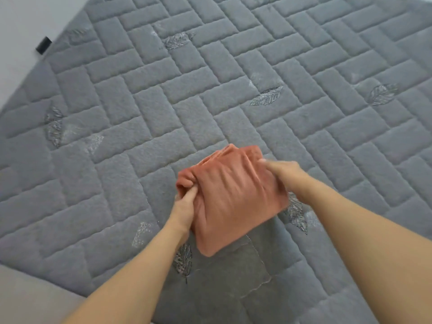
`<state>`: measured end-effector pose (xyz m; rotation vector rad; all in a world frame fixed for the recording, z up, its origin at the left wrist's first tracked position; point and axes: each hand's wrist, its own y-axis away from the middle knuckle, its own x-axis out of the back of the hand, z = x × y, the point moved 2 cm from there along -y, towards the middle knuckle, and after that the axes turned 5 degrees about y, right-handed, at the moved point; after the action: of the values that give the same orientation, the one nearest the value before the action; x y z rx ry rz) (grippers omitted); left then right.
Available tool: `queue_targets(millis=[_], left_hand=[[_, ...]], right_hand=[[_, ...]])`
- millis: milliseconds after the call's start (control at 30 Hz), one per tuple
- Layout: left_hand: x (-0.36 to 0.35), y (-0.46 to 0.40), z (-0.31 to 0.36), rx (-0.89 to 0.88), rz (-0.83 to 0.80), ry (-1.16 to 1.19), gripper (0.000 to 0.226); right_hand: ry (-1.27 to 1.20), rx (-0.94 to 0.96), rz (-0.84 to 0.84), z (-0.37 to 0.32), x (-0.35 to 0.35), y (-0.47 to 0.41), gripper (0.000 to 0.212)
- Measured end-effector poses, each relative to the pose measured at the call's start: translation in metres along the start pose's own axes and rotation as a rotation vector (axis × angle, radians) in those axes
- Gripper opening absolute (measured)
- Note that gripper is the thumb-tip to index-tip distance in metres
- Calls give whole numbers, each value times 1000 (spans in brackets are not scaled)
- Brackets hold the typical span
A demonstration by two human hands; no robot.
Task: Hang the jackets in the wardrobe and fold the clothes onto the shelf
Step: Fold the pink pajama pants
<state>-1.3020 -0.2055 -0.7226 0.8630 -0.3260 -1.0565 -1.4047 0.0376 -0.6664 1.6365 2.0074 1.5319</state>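
A folded orange-pink garment (230, 199) forms a small thick bundle just above the grey quilted bedspread (304, 73). My left hand (184, 205) grips its left edge, thumb pressed into the fabric on top. My right hand (286, 174) holds its right edge, fingers curled under the cloth. The bundle's lower corner hangs toward me. No wardrobe, shelf or jacket is in view.
The bedspread, stitched in a brick pattern with embroidered feathers, fills nearly the whole view. A pale wall with a small black object (43, 45) lies at the upper left. A beige strip (28, 298) shows past the bed's edge at the lower left.
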Motion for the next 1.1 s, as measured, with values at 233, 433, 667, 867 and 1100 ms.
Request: queue_targets(millis=[233,433,667,867,1100], left_hand=[[3,-32,-7,-28,-106,39,79],[37,-39,26,86,-73,190,48],[159,25,130,45,49,59,65],[280,165,178,-97,289,89,70],[384,410,199,-307,519,277,31]], right_hand=[[-33,126,-130,-8,-64,-31,37],[-173,105,-228,-42,-88,4,37],[-203,-99,-486,-143,-148,118,56],[-63,65,-691,-226,-207,247,60],[169,363,-917,-280,-293,451,51]])
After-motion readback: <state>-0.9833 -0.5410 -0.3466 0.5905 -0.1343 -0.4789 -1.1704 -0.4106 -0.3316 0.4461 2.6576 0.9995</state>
